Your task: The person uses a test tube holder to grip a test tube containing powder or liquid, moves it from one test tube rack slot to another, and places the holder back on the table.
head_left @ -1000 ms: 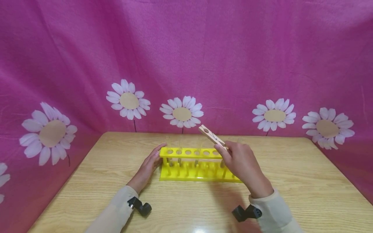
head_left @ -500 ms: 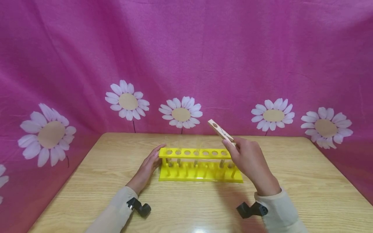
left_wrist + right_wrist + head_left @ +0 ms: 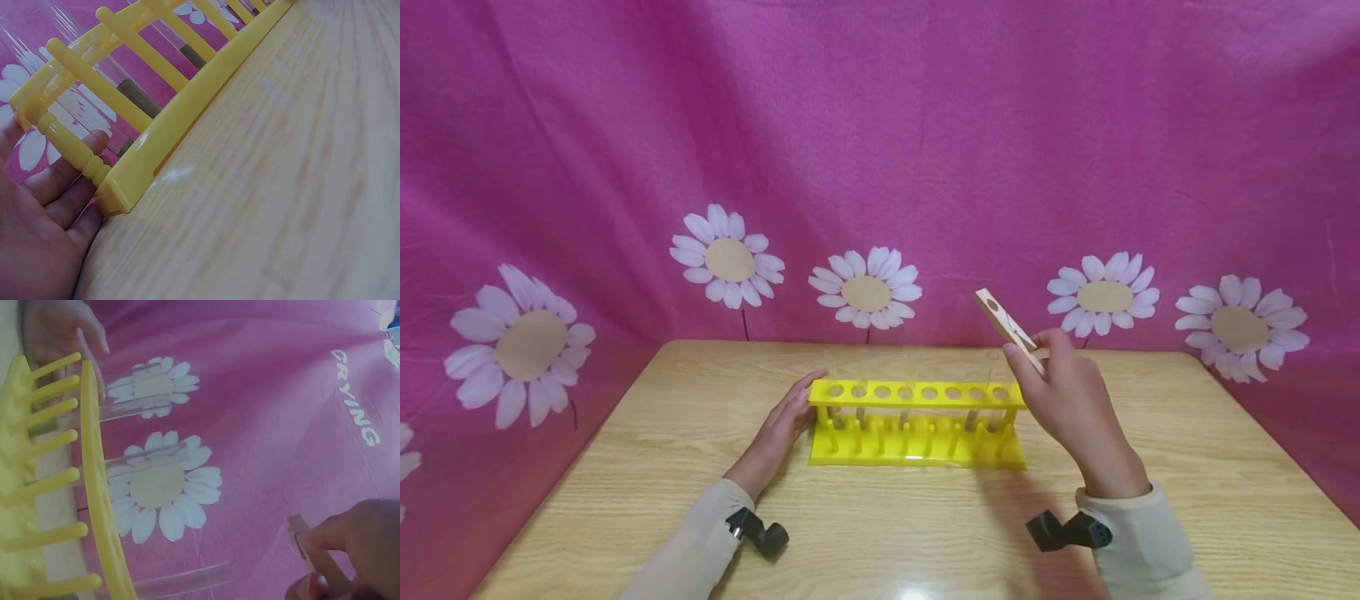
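A yellow test tube rack (image 3: pixel 917 457) stands mid-table with several clear test tubes (image 3: pixel 907 371) upright in its holes. Dark greenish matter shows low in some tubes in the left wrist view. My left hand (image 3: pixel 775 437) rests against the rack's left end; in the left wrist view its fingers (image 3: pixel 53 181) reach behind the end post, only lightly bent. My right hand (image 3: pixel 1078 408), above and beyond the rack's right end, pinches the lower end of a wooden test tube holder (image 3: pixel 1007 321), shaped like a clothespin. Its tip points up and left, with no tube in its jaws.
The light wooden table (image 3: pixel 880 533) ends just behind the rack, where a magenta cloth (image 3: pixel 970 167) with white flowers hangs. Black cameras (image 3: pixel 767 537) are strapped to both sleeves. In the right wrist view, white lettering (image 3: pixel 355 397) shows on the cloth.
My right hand has moved right and slightly up with the test tube holder, uncovering the rack's right end. The left hand and the rack have stayed in place.
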Motion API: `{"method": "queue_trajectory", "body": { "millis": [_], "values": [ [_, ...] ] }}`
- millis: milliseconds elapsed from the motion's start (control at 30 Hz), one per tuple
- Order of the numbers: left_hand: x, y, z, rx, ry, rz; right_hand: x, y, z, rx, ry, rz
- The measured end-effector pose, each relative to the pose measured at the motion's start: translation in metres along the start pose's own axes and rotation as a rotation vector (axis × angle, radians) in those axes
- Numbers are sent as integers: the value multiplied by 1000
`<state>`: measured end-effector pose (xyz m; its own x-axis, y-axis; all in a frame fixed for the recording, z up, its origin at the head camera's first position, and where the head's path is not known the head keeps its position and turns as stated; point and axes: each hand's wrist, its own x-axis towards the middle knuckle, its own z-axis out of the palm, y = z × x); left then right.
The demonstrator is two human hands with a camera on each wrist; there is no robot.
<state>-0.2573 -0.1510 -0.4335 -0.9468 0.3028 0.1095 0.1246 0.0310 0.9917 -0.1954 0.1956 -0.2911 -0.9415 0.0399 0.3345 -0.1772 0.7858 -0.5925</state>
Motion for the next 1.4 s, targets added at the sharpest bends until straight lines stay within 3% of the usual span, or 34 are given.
{"method": "queue_trajectory", "body": {
  "millis": [233, 600, 900, 1133, 1400],
  "values": [
    [1, -1, 2, 2, -3, 11, 0, 10, -8, 27, 16, 23],
    [0, -1, 2, 12, 4, 11, -8, 36, -18, -53, 80, 53],
    [-3, -2, -1, 14, 8, 8, -12, 55, -23, -78, 88, 108],
    [-1, 0, 0, 18, -5, 9, -11, 78, -23, -162, 152, 112],
    [-1, 2, 1, 21, -8, 16, -8, 101, -20, -182, 73, 219]
  ]
}}
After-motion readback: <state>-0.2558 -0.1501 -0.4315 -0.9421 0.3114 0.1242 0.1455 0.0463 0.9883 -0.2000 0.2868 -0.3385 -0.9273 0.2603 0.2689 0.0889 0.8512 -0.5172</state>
